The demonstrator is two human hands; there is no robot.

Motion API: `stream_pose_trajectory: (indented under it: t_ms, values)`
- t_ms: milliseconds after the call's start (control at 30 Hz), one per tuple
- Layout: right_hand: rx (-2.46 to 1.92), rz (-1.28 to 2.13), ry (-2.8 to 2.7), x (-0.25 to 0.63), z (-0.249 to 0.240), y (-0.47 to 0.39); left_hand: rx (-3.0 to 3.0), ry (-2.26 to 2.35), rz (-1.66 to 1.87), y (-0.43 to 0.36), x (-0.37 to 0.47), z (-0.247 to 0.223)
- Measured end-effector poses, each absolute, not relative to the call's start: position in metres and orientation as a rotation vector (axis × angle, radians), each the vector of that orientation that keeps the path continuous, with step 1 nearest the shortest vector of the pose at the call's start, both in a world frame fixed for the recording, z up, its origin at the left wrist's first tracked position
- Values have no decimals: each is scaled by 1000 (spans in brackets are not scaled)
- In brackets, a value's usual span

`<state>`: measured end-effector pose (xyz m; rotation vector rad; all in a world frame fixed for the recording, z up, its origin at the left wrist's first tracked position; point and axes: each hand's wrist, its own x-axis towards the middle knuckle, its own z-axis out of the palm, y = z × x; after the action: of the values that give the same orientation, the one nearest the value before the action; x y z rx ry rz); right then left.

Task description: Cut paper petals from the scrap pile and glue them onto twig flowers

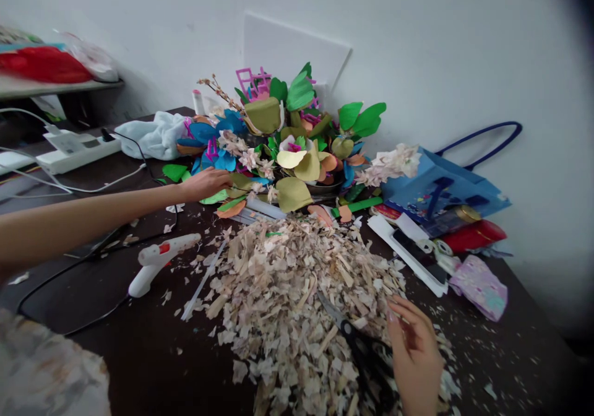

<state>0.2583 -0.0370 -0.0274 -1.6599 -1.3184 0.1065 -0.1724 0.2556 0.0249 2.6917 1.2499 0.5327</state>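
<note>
Hand (210, 184) reaches out left, forearm (93, 218) nearly straight.

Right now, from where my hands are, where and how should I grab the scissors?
I'd take the scissors by the black handles, coming from the right with your right hand. The handles lie right beside it, while the blades point away from you over the pale scraps.
</note>
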Motion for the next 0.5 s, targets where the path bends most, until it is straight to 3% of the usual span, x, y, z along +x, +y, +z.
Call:
stream_pose_trajectory:
  t_ms: [500]
  values:
    - [-1671, 126, -1318, 259, -27, -37, 2830, 1285, 359, 269, -173, 17]
